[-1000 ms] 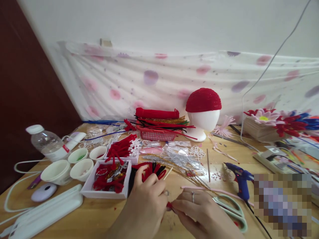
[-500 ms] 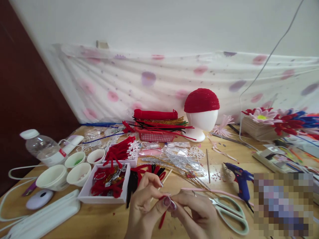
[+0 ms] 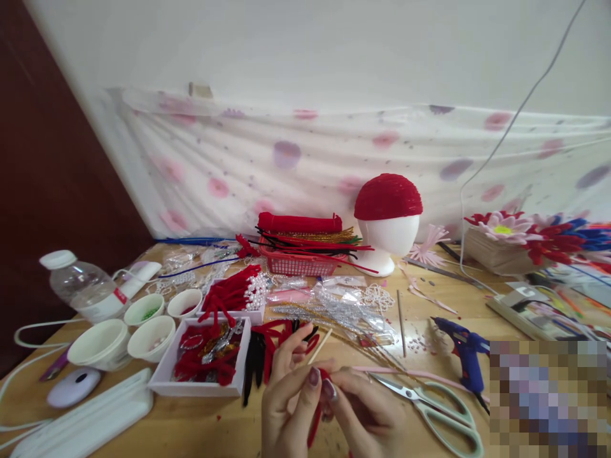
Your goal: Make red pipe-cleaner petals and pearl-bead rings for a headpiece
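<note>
A red pipe cleaner (image 3: 314, 425) is pinched between my two hands, its bent upper part at the fingertips and a tail hanging below. My left hand (image 3: 292, 404) grips it with thumb and index finger, the other fingers raised. My right hand (image 3: 366, 407) meets it from the other side, thumb and index finger closed on the same spot. Behind the left fingers shows a thin wooden stick (image 3: 321, 346); whether it is held or lies on the table I cannot tell. Scissors (image 3: 429, 407) with pale green handles lie partly spread just right of my right hand.
Left stand a white box (image 3: 198, 389) of red and metallic pieces, paper cups (image 3: 98, 343) and a bottle (image 3: 86, 286). A basket (image 3: 300, 265) of pipe cleaners and a foam head (image 3: 389, 235) in a red cap are behind. A blue glue gun (image 3: 465, 353) sits right.
My hands have drawn closer together, the left shifting slightly right, still pinching the red pipe cleaner. More of the scissors' blades now shows. The view has tilted a little.
</note>
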`<state>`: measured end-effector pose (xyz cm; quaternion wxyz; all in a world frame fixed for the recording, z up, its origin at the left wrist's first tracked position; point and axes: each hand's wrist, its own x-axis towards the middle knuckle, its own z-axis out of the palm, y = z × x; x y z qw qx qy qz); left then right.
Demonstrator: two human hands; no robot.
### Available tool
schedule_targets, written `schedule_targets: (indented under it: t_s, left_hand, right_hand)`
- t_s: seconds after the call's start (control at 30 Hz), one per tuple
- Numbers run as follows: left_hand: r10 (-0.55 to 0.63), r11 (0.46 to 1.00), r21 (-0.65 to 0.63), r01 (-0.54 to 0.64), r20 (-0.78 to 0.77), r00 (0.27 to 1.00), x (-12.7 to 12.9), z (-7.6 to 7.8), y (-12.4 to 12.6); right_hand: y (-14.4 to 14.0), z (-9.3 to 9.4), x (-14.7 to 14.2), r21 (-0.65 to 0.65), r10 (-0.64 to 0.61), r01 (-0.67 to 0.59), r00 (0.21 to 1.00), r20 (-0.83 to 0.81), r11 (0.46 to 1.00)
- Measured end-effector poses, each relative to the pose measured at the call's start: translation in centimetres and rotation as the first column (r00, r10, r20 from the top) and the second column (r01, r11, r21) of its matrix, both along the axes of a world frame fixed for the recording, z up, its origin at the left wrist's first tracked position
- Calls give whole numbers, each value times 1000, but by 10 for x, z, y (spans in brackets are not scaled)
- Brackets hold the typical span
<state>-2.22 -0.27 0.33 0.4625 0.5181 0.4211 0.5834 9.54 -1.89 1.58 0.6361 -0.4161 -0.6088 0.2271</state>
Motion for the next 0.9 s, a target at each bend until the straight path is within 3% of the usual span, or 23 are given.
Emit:
schedule_targets:
  t_s: [0.1, 0.17, 0.23, 0.3, 0.37, 0.43, 0.53, 0.6, 0.67, 0.77, 0.9]
  left_hand:
    - [-175, 955, 186, 230, -271, 947, -20, 6, 11]
    - [-264, 836, 306, 455, -502, 824, -34, 16, 19]
    - [-206, 774, 309, 553, -703, 681, -42, 26, 24]
    - [-89, 754, 323, 572, -813, 575, -43, 34, 26]
    - [-2, 745, 353, 566, -847, 531, -39, 39, 26]
    - [30, 747, 353, 564, -865, 501, -35, 42, 24]
    - [-41, 755, 257, 603, -900, 434, -33, 46, 24]
    - [-143, 766, 205, 609, -870, 473, -36, 48, 25]
    - [-248, 779, 208, 591, -764, 595, -40, 45, 27]
    - [-336, 832, 257, 492, -473, 815, -44, 38, 28]
    - [-333, 917, 202, 343, -86, 939, -34, 25, 22]
  right_hand:
    - [1, 16, 22, 2, 83, -87, 959, 273, 996]
    - [1, 28, 33, -52, 158, -151, 868, 471, 987]
    - [-1, 35, 37, -114, 211, -181, 743, 635, 977]
    - [-1, 39, 37, -156, 235, -180, 635, 736, 971]
    - [0, 40, 36, -197, 261, -172, 571, 778, 965]
    - [1, 41, 36, -240, 296, -173, 546, 783, 955]
    - [1, 40, 40, -279, 336, -188, 575, 746, 942]
    - [0, 38, 42, -286, 340, -190, 635, 694, 939]
    - [-1, 35, 42, -270, 323, -192, 712, 623, 944]
    - [-3, 26, 38, -223, 256, -161, 823, 508, 961]
    - [-4, 13, 24, -196, 190, -134, 935, 301, 971]
